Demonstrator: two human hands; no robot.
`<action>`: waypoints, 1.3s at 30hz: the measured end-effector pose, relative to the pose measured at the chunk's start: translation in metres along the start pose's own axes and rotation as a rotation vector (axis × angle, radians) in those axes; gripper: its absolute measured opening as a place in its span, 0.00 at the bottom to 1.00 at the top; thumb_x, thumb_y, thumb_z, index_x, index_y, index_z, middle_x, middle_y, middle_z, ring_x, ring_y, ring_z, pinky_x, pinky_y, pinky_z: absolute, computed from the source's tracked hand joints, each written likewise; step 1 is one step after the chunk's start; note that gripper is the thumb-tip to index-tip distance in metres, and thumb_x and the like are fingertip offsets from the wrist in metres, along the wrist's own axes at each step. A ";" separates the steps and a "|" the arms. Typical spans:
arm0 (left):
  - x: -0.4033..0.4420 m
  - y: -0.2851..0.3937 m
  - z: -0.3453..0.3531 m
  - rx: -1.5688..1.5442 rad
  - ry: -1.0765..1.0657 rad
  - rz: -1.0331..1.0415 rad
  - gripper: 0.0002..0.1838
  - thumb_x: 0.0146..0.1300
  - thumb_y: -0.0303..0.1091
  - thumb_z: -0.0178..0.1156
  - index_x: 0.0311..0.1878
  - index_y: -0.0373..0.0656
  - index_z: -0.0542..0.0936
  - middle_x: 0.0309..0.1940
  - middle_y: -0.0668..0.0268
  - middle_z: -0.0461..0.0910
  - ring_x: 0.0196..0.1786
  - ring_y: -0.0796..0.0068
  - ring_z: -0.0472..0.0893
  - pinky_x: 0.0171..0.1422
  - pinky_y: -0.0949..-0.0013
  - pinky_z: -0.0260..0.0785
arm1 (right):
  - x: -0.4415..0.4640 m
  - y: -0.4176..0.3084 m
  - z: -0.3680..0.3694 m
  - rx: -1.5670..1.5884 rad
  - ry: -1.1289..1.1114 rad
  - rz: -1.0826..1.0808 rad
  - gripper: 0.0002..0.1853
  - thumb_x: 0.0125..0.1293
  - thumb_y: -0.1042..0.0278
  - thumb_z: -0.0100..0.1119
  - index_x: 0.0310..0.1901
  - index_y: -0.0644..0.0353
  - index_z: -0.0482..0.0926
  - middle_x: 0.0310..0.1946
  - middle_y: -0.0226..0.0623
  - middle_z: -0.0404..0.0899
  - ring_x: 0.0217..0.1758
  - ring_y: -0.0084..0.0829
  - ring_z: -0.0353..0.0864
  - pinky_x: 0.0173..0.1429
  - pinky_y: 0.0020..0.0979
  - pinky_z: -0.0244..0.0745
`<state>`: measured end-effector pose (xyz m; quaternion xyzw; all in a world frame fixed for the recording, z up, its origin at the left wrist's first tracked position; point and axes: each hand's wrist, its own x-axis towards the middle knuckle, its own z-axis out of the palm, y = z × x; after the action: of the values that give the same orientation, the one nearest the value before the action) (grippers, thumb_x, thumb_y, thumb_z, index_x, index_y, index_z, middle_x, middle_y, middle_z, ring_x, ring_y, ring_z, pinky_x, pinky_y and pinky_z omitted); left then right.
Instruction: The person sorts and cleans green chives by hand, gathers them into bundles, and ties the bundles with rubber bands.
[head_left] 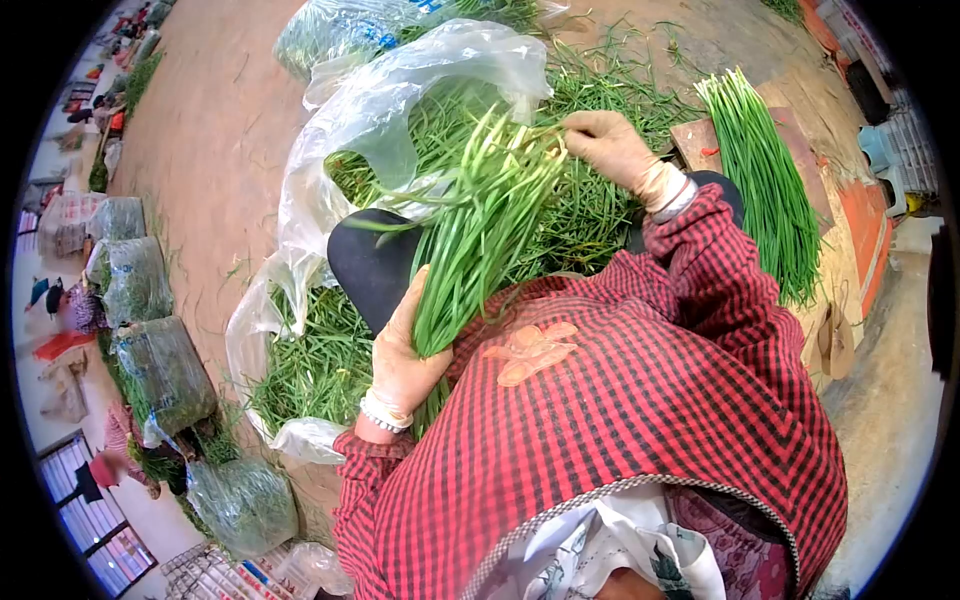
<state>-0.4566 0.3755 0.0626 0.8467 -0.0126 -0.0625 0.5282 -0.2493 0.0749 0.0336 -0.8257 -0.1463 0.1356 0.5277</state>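
Gripping stalk bunch (490, 225) mid-frame, pale tips (508, 142) toward one o'clock, in left hand (405, 340) curled around seven-o'clock end, apparently exposing tips to right hand (603, 148), pinched at two o'clock; cannot tell if holding anything.

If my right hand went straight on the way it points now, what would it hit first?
Most likely the pale ends of the bundle of long, thin green stalks in your left hand; your right hand seems to be touching them, though depth is hard to judge.

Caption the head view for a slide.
Left hand grips a garlic chive bundle; right hand at its pale stem ends.
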 end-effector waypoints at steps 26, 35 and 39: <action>0.005 0.012 0.000 0.357 0.023 0.024 0.38 0.49 0.22 0.65 0.68 0.45 0.67 0.65 0.60 0.71 0.64 0.63 0.73 0.66 0.67 0.66 | -0.015 0.033 -0.030 -0.652 0.258 -0.041 0.11 0.63 0.61 0.57 0.41 0.57 0.81 0.37 0.42 0.80 0.42 0.41 0.80 0.48 0.36 0.75; 0.015 0.022 0.008 0.381 -0.010 -0.001 0.38 0.49 0.24 0.66 0.67 0.46 0.68 0.64 0.60 0.72 0.61 0.62 0.76 0.62 0.67 0.70 | -0.029 -0.049 0.027 0.009 -0.253 0.300 0.23 0.62 0.49 0.63 0.49 0.61 0.79 0.31 0.33 0.80 0.26 0.19 0.76 0.25 0.23 0.72; 0.013 0.014 0.007 0.540 0.072 0.095 0.47 0.42 0.23 0.64 0.71 0.56 0.63 0.46 0.62 0.78 0.42 0.56 0.81 0.46 0.63 0.76 | -0.026 -0.042 0.038 0.396 -0.117 0.269 0.12 0.66 0.56 0.59 0.38 0.57 0.80 0.21 0.22 0.75 0.20 0.12 0.71 0.19 0.14 0.62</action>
<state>-0.4443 0.3614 0.0711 0.9570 -0.0500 -0.0019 0.2858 -0.2917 0.1127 0.0580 -0.7090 -0.0360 0.2779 0.6471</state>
